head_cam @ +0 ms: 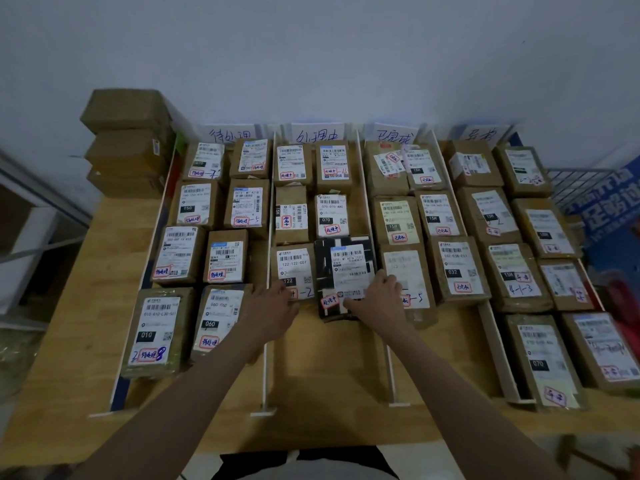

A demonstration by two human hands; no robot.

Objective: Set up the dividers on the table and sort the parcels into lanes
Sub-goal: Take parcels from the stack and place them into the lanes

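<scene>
White dividers (268, 258) split the wooden table (325, 386) into lanes, each headed by a handwritten sign (318, 133) at the back. Brown parcels with white labels fill the lanes in rows. In the second lane, a black parcel (344, 268) lies at the front beside a brown parcel marked 122 (292, 266). My left hand (268, 306) rests with its fingers on the near edge of the 122 parcel. My right hand (379, 299) grips the near right corner of the black parcel, fingers curled over its label.
Three brown boxes (128, 140) are stacked at the table's back left corner. A wire rack and a blue banner (609, 202) stand to the right. Bare table shows in front of the second and third lanes. A wall closes the far side.
</scene>
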